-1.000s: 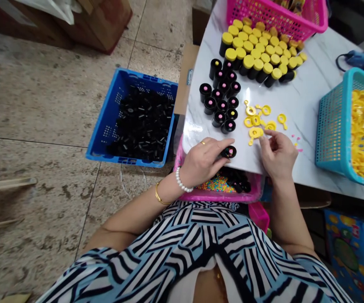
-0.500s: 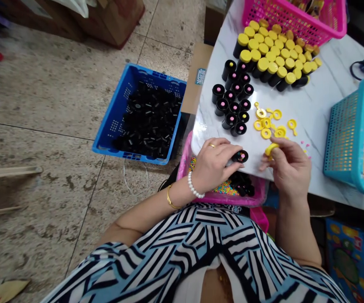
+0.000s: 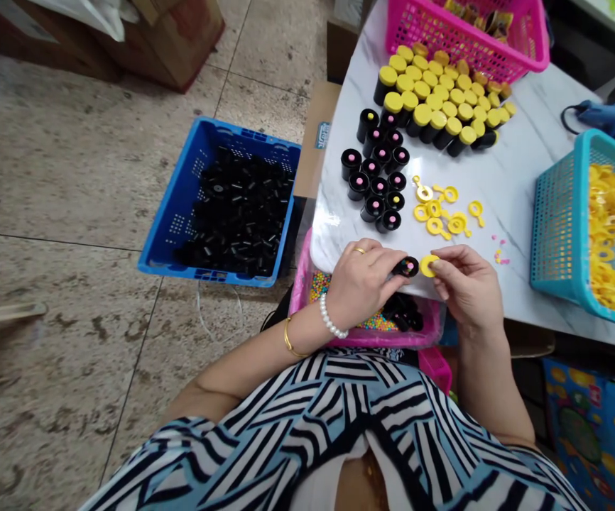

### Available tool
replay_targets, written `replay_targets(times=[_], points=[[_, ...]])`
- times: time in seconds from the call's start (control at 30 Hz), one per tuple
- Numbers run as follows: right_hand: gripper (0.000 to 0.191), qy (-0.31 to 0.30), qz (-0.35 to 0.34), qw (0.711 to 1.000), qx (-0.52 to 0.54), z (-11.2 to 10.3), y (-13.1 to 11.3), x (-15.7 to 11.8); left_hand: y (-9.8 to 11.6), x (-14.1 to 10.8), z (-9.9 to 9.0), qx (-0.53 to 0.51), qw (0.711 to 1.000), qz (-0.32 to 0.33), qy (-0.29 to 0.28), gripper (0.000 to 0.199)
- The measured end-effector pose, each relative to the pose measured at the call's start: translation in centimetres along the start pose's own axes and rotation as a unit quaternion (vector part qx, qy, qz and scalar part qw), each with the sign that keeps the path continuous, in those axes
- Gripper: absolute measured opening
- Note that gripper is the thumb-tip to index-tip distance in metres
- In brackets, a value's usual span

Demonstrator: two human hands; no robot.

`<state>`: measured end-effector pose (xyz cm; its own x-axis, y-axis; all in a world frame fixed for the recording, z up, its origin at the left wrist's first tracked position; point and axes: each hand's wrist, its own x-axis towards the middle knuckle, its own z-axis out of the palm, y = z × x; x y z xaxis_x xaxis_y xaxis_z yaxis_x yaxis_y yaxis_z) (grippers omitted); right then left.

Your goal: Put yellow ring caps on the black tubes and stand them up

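Left hand: the left hand point(image 3: 363, 280) is clenched around a black plastic cylinder point(image 3: 406, 267), with the fingers point(image 3: 382, 268) wrapped on the barrel and the speckled end facing right

Right hand: the right hand point(image 3: 470, 287) pinches a yellow plastic ring point(image 3: 429, 265) between thumb and fingers, just beside the cylinder's end

Held items: both sit above the near edge of the marble-patterned tabletop point(image 3: 339, 241)

Handling: the cylinder looks light, stiff and smooth, so the barrel seems the best hold; the ring looks thin, light and probably slightly springy, best taken by its rim or tab

Tabletop: rows of yellow-capped black cylinders point(image 3: 425, 106); black cylinders with pink dots point(image 3: 374, 184); loose yellow tabbed rings point(image 3: 435, 213); tiny pink bits point(image 3: 501, 250)

Below edge: a pink tray point(image 3: 300, 291) holds coloured beads point(image 3: 319, 286) and black pieces point(image 3: 400, 312)

Around: a teal basket point(image 3: 552, 227) holds yellow rings point(image 3: 608, 234); a pink basket point(image 3: 520, 42) stands at the far edge; a blue crate point(image 3: 172, 206) of black parts point(image 3: 236, 213) sits on the tiled floor point(image 3: 62, 170)
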<state>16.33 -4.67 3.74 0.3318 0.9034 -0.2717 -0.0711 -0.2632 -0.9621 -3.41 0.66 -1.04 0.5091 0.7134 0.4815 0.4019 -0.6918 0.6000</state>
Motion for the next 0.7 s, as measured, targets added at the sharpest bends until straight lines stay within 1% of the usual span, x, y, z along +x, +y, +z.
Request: replay_targets(times=[0.1,0.2,0.37,0.5,0.7], points=[[0.028,-0.045,0.012,0.999,-0.018,1.2,0.2,0.2,0.2,0.1,0.2,0.008,1.000,-0.004,-0.004,0.029],[0.026,-0.061,0.016,0.998,-0.016,1.7,0.3,0.4,0.1,0.1,0.2,0.003,1.000,-0.002,-0.002,0.028],[0.028,-0.053,0.038,0.998,-0.016,1.6,0.1,0.5,0.0,0.1,0.3,0.011,1.000,-0.005,0.002,0.031],[0.028,-0.034,0.015,0.999,-0.039,1.6,0.2,0.4,0.1,0.0,0.2,0.019,1.000,-0.005,-0.005,0.034],[0.023,-0.026,-0.012,0.997,-0.077,1.7,0.3,0.2,0.2,0.1,0.2,0.024,1.000,-0.005,0.001,0.031]])
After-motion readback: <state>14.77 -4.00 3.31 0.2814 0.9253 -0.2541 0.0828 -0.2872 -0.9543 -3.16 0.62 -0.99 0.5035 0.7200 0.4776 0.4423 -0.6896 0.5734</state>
